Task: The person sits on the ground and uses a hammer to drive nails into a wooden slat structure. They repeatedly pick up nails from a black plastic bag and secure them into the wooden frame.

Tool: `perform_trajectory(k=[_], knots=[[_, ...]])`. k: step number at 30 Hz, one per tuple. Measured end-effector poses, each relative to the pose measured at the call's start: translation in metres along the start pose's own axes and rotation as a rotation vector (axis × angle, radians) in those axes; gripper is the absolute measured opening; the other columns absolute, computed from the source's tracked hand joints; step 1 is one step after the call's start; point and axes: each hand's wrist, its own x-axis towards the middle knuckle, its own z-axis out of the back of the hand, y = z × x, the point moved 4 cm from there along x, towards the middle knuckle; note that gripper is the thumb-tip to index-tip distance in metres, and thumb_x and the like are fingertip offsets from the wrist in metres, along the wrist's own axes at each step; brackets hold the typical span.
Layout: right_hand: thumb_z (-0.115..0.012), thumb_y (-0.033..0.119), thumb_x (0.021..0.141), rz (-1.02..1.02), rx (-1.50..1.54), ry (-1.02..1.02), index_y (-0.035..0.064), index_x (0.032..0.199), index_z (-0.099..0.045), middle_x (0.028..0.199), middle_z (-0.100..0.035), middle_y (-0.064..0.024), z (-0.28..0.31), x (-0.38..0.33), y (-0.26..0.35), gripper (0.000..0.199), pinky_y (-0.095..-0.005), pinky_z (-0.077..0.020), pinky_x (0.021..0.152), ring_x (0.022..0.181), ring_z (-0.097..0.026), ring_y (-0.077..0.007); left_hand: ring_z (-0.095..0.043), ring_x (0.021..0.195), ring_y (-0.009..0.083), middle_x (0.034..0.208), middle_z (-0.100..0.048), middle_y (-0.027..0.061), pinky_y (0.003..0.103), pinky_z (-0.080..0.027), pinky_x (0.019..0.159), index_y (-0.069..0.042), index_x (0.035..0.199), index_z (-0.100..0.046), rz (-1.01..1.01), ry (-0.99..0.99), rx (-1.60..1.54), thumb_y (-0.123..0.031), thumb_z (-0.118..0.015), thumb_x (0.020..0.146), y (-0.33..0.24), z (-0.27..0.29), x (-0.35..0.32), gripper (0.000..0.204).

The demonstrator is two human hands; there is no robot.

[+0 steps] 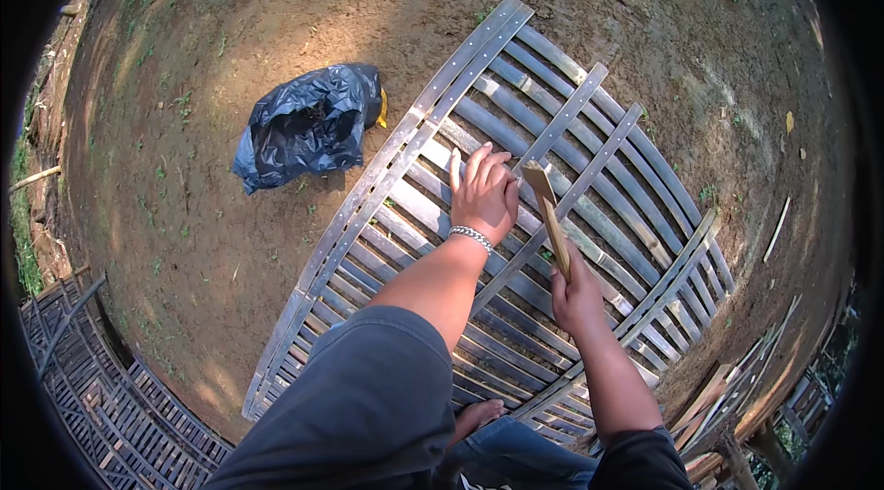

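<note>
A bamboo slat panel (428, 204) lies on the ground in front of me, its long slats crossed by flat strips. My left hand (483, 193), with a chain bracelet (471, 236) at the wrist, rests on the slats near the middle. Its outer fingers reach forward, while thumb and forefinger are drawn together; whatever may be between them is hidden. Just to the right, my right hand (578, 295) is closed around the narrow end of a wooden mallet (550, 212). The mallet's broader end tilts up and away over the panel, close beside the left hand.
An opened black plastic bag (308, 131) sits on the dirt ground (230, 278) left of the panel. A second slatted panel (120, 407) is at the lower left. Loose bamboo strips (750, 379) lie at the lower right. My bare foot (479, 416) is by the panel's near side.
</note>
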Motion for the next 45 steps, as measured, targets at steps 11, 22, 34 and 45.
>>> perform_trajectory(k=[11,22,34,45], knots=[[-0.062,0.006,0.096,-0.025,0.102,-0.097,0.0065,0.147,-0.049,0.122,-0.066,-0.0278,0.004,-0.008,0.003,0.052,-0.0433,-0.0554,0.09,0.108,-0.069,-0.043,-0.044,0.141,0.0287,0.128,-0.063,0.0034,0.062,-0.015,0.122,-0.011,0.097,-0.062,-0.024,-0.019,0.001,-0.015,-0.069,0.086,0.005,0.003,-0.001,0.014],[-0.059,0.016,0.098,-0.078,0.162,-0.043,0.0185,0.15,-0.045,0.117,-0.07,-0.0226,0.05,-0.021,-0.003,0.054,-0.0487,-0.0557,0.086,0.102,-0.069,-0.0437,-0.051,0.135,0.0291,0.125,-0.069,0.0004,0.057,-0.022,0.118,-0.013,0.095,-0.063,-0.185,-0.165,0.11,-0.017,-0.07,0.088,0.016,-0.007,0.003,0.011],[-0.076,0.024,0.091,-0.631,-0.04,-0.408,0.0102,0.134,-0.055,0.099,-0.073,-0.0165,0.043,-0.157,-0.137,0.05,-0.043,-0.0556,0.078,0.088,-0.072,-0.0361,-0.055,0.127,0.0353,0.119,-0.072,0.0098,0.049,-0.035,0.112,-0.006,0.088,-0.061,-0.301,-0.156,0.079,-0.014,-0.071,0.089,0.016,-0.018,0.006,0.013],[-0.083,0.031,0.086,-0.986,0.171,-0.622,0.0031,0.117,-0.058,0.087,-0.064,-0.0067,0.025,-0.184,-0.178,0.049,-0.033,-0.0518,0.075,0.078,-0.06,-0.0164,-0.054,0.128,0.038,0.123,-0.07,0.0113,0.051,-0.035,0.112,-0.005,0.091,-0.058,-0.263,-0.127,0.079,-0.012,-0.071,0.089,0.013,-0.018,0.005,0.014]])
